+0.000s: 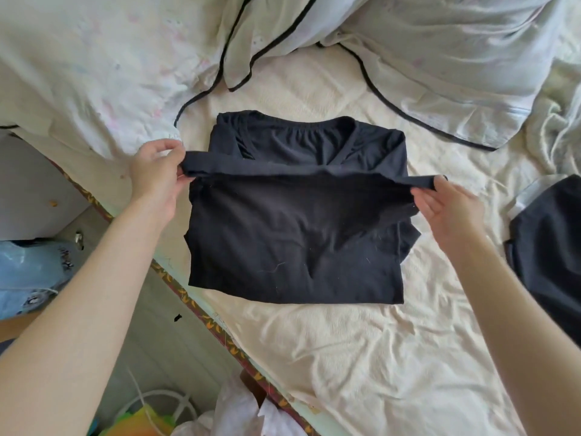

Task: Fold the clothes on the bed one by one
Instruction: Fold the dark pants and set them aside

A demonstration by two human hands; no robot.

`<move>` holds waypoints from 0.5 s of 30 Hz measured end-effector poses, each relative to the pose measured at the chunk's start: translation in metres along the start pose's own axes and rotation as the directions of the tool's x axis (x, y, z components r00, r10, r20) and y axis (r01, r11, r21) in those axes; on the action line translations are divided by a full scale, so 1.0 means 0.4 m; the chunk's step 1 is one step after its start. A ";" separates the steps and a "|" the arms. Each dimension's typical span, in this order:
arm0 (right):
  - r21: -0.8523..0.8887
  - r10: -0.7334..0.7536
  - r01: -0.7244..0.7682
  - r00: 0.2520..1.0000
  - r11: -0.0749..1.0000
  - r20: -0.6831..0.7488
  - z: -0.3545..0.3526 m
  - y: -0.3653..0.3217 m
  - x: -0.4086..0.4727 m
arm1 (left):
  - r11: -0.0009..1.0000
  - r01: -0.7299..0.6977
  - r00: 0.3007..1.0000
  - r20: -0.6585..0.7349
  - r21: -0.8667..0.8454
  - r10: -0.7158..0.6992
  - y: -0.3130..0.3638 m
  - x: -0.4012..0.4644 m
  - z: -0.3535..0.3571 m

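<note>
The dark garment [550, 247] at right runs off the frame's edge, so its kind cannot be told. The lifted hem of the black shirt [292, 234] hides the fingertips of both grips beneath the fabric. The jeans [28, 272] at left are cropped. Below, a bright, blurred object [141, 420], perhaps a bag, is cut off.

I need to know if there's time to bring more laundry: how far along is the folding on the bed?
Done: nothing visibly finished and set aside. In hand: the black cotton T-shirt is partly folded; the left hand and right hand pinch its hem corners, bringing it up toward the collar. Left: another dark garment lies rumpled at the right edge of the cream bedsheet.
</note>
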State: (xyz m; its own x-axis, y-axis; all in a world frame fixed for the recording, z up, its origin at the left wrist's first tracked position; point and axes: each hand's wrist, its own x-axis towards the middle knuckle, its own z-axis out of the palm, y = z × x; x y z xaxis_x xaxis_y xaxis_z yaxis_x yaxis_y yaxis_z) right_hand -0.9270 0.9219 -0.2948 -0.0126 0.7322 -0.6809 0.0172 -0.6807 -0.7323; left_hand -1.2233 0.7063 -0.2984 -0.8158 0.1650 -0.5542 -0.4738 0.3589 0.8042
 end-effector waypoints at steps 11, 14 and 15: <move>-0.708 -0.089 0.031 0.995 0.706 -0.046 0.074 0.046 0.209 | 0.218 -0.542 0.838 0.504 0.811 0.210 -0.047 0.136 0.053; -0.699 -0.091 0.023 0.994 0.715 -0.060 0.083 0.038 0.229 | 0.421 -0.475 0.880 0.424 0.772 0.216 -0.029 0.144 0.069; -0.733 -0.130 0.051 0.990 0.678 -0.052 0.082 0.035 0.226 | 0.449 -0.452 0.892 0.384 0.771 0.238 -0.024 0.146 0.071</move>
State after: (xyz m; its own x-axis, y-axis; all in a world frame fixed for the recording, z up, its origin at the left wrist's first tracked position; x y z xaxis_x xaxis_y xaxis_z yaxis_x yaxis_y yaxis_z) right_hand -0.9609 0.9779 -0.3668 0.0371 0.8146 -0.5788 0.7441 -0.4091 -0.5281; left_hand -1.2570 0.7388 -0.3445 -0.7131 0.5857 -0.3852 0.4116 0.7947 0.4461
